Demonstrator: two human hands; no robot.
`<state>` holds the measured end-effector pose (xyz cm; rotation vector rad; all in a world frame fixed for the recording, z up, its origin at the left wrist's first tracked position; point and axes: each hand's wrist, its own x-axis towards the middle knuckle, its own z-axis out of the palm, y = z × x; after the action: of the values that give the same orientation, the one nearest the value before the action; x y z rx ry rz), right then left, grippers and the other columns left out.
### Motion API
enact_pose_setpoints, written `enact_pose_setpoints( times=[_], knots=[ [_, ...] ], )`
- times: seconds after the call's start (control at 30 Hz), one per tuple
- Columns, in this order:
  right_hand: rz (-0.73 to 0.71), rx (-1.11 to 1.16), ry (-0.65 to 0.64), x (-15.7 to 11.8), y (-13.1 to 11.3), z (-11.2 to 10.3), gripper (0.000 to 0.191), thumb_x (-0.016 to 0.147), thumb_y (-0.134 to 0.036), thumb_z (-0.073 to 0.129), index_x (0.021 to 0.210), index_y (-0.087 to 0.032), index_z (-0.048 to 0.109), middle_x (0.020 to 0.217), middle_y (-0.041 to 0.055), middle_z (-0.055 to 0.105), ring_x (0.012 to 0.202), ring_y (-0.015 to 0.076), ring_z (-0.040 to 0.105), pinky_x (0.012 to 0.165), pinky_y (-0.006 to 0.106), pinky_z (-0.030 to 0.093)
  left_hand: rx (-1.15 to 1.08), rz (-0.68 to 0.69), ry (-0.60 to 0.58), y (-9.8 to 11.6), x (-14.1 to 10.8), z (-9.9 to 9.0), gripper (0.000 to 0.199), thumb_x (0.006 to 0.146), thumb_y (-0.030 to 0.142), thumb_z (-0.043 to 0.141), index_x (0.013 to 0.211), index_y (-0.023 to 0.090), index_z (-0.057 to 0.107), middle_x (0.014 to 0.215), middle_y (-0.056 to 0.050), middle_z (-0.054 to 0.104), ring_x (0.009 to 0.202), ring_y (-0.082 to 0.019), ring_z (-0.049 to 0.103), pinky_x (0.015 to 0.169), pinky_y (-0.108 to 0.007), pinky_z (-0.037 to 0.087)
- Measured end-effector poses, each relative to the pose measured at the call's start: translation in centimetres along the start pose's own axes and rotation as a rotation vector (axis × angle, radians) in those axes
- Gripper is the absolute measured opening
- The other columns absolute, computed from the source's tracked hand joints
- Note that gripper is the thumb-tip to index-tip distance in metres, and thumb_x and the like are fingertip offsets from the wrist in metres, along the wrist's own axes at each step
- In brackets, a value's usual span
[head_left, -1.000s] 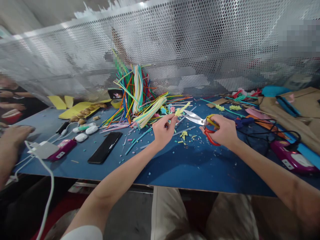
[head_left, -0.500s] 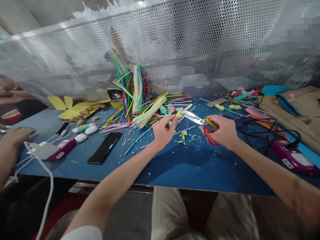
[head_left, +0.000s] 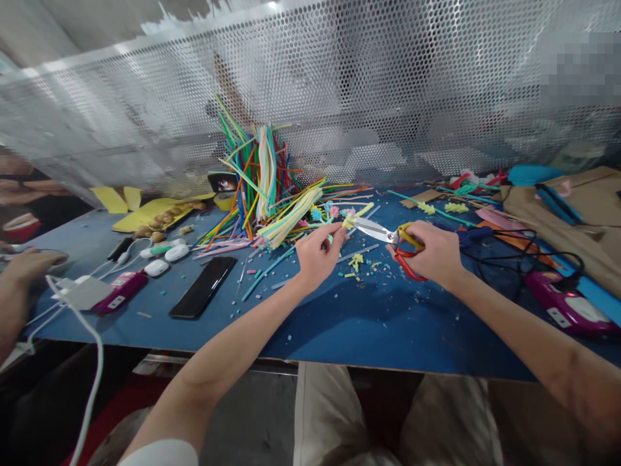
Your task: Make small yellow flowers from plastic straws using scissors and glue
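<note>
Between the fingertips of my left hand (head_left: 320, 255) is a small yellow foam piece (head_left: 348, 221). My right hand (head_left: 431, 251) grips scissors (head_left: 376, 229) by their red and yellow handles, and the blade tips touch the yellow piece. Below them on the blue table (head_left: 334, 330) lie another yellow piece (head_left: 357, 261) and many tiny cut bits. Just beyond my left hand is a bundle of pale yellow and green strips (head_left: 291, 217).
A black phone (head_left: 204, 287) lies left of my left arm. Colourful strips (head_left: 247, 188) stand against the perforated metal screen (head_left: 388, 97). A purple power strip (head_left: 565, 304) and cables are at right. Another person's hand (head_left: 36, 264) is at far left.
The scissor blades have come closer together at the yellow piece. Both my hands stay almost in place.
</note>
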<state>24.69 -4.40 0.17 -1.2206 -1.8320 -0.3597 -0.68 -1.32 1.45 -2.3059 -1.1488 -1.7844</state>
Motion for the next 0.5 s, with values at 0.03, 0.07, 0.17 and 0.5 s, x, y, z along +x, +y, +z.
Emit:
enact_pose_setpoints(
  times=[0.03, 0.07, 0.17, 0.5],
  knots=[
    [-0.003, -0.009, 0.01, 0.0, 0.04, 0.05, 0.022, 0.072, -0.035, 0.071, 0.078, -0.022, 0.054, 0.078, 0.0005, 0.068, 0.068, 0.0151, 0.061, 0.058, 0.027, 0.037, -0.006, 0.007, 0.003, 0.0, 0.0, 0.0, 0.026, 0.1, 0.036, 0.059, 0.091, 0.018, 0.075, 0.07, 0.001, 0.076, 0.046, -0.006, 0.05, 0.053, -0.02, 0.042],
    [-0.007, -0.013, 0.016, -0.01, 0.08, 0.1, 0.022, 0.072, -0.035, 0.071, 0.078, -0.022, 0.055, 0.078, 0.0002, 0.068, 0.067, 0.015, 0.061, 0.058, 0.026, 0.037, -0.012, 0.011, 0.005, 0.0, 0.0, 0.01, 0.024, 0.099, 0.035, 0.06, 0.091, 0.018, 0.075, 0.07, 0.001, 0.076, 0.046, -0.006, 0.05, 0.053, -0.02, 0.042],
    [-0.012, -0.01, 0.012, -0.04, 0.14, 0.17, 0.02, 0.073, -0.035, 0.071, 0.08, -0.022, 0.057, 0.077, -0.0003, 0.068, 0.067, 0.0146, 0.061, 0.057, 0.026, 0.036, -0.02, 0.005, 0.006, 0.02, 0.0, 0.01, 0.024, 0.099, 0.035, 0.06, 0.093, 0.018, 0.075, 0.07, 0.0, 0.076, 0.045, -0.006, 0.049, 0.053, -0.02, 0.042],
    [-0.002, 0.01, 0.001, 0.06, 0.09, -0.01, 0.023, 0.077, -0.038, 0.072, 0.08, -0.021, 0.057, 0.076, 0.0004, 0.067, 0.069, 0.015, 0.061, 0.06, 0.026, 0.037, -0.026, -0.002, 0.009, 0.07, 0.01, 0.03, 0.025, 0.099, 0.036, 0.06, 0.092, 0.018, 0.076, 0.07, 0.0, 0.075, 0.045, -0.006, 0.049, 0.052, -0.02, 0.042]
  ],
)
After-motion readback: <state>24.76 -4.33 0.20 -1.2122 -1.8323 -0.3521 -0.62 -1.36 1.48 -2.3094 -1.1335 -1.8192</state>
